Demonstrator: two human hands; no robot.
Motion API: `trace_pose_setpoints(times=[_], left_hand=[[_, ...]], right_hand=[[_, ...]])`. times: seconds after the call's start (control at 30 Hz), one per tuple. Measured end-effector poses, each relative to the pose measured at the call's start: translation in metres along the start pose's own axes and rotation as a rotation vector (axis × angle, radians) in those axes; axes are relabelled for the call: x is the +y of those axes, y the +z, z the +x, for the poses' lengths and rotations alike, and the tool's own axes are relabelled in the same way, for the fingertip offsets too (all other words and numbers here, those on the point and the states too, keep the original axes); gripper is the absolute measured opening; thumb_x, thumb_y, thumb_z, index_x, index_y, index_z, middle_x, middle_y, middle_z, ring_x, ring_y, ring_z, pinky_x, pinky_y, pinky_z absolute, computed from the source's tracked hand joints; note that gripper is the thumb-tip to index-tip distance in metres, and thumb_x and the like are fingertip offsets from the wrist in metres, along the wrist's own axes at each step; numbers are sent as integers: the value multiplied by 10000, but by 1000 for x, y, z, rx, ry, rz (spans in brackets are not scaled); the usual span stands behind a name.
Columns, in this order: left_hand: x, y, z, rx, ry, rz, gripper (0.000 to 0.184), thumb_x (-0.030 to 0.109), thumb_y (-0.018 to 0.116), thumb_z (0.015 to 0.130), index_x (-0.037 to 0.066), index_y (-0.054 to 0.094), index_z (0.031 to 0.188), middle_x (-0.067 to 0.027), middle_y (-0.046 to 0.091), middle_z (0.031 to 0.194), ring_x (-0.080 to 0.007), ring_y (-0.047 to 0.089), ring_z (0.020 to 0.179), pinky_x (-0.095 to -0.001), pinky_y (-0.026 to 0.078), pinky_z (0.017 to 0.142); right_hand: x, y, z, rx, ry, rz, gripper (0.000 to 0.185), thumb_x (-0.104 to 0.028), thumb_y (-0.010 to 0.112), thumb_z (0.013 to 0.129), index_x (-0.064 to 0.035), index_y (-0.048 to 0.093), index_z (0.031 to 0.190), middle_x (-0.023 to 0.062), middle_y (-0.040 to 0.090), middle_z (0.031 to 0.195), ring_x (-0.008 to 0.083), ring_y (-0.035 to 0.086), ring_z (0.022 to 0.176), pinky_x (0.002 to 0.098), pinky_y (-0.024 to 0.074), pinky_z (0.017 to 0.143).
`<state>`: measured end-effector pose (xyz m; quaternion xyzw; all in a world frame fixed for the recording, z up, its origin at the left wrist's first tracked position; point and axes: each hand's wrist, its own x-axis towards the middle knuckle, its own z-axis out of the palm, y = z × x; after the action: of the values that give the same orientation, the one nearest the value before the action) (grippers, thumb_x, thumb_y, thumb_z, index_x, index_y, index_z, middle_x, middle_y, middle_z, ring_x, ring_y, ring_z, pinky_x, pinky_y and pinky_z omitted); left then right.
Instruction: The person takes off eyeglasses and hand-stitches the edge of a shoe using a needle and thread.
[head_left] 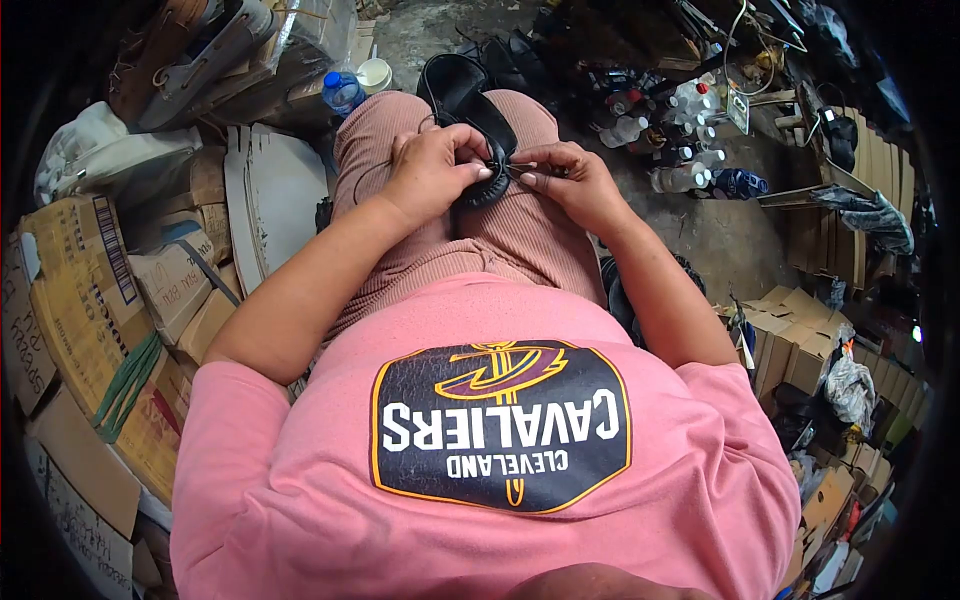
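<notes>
A black shoe [465, 95] lies over my lap, its gathered toe end [484, 188] towards me and its open heel end away. At the left of the toe is my left hand [437, 172], its thumb and fingers pinched on the shoe's edge. Opposite it, my right hand [570, 182] is closed in a pinch on a thin dark thread [522, 166] at the shoe's right edge. Whether a needle is also between those fingers I cannot make out. More dark thread loops out to the left of my left hand, across the pink corduroy trousers [365, 160].
Cardboard boxes [75, 270] are stacked close on my left, beside a pale curved panel [270, 195]. A blue-capped bottle [343, 92] and a white cup [374, 75] stand beyond my left knee. Several plastic bottles [685, 178] cover the floor at the right, near more cardboard [790, 335].
</notes>
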<state>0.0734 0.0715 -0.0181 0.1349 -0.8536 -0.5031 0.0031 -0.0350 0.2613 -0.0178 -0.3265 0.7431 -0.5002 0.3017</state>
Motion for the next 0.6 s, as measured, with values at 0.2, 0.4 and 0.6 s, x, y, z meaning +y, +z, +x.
trace_pose_setpoints(times=[0.2,0.4,0.6], left_hand=[[8,5,0,2,-32,-29,121,-7,672,749,10,642,864,-21,664,785,-82,616,720,-230,511,688],[38,-15,3,-50,252,520,125,139,706,745,87,677,856,-47,649,793,-191,577,868,-416,364,867],[25,-39,3,-199,135,489,88,157,681,778,131,668,860,-27,656,824,-236,581,936,-490,272,914]], right_hand=[[-9,5,5,-21,109,195,128,-71,700,816,-28,693,937,26,645,883,71,566,814,215,462,747],[-17,-4,19,-128,92,-124,98,-83,730,789,-15,665,816,8,626,820,63,566,771,206,458,694],[-3,-23,14,-132,101,227,98,-67,728,789,-6,652,796,13,646,779,83,602,730,224,497,695]])
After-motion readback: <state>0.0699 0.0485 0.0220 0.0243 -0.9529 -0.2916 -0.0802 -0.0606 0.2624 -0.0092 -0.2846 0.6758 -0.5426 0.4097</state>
